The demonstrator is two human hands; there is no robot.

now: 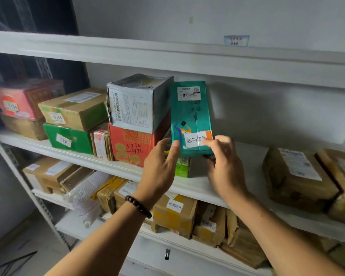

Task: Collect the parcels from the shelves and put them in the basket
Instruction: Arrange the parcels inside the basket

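Ahead of both hands: white shelving (247, 156) in several tiers, packed with boxes. Well to the right of the right hand, on the same tier: a taped brown parcel (295, 180) with a white label. Up and to the left of the left hand: a grey-white box (135, 104) stacked on a red box (131, 144) with handwritten numbers.

Between the hands: the teal parcel (190, 116). Stands on end, leaning slightly, its left edge close beside that stack. Clasped at the lower left corner by the left hand (159, 168), thumb flat on the front face, fingers hidden behind. Pinched at the lower right corner by the right hand (225, 168), blurred, a fingertip on the white label (195, 139) stuck there. Hands apart, one on each side of the parcel.

Just under the parcel, between the hands: a small light-green box (182, 166) on the shelf. Cannot tell whether the parcel's base touches it. On the left wrist: a dark bead bracelet (137, 206).
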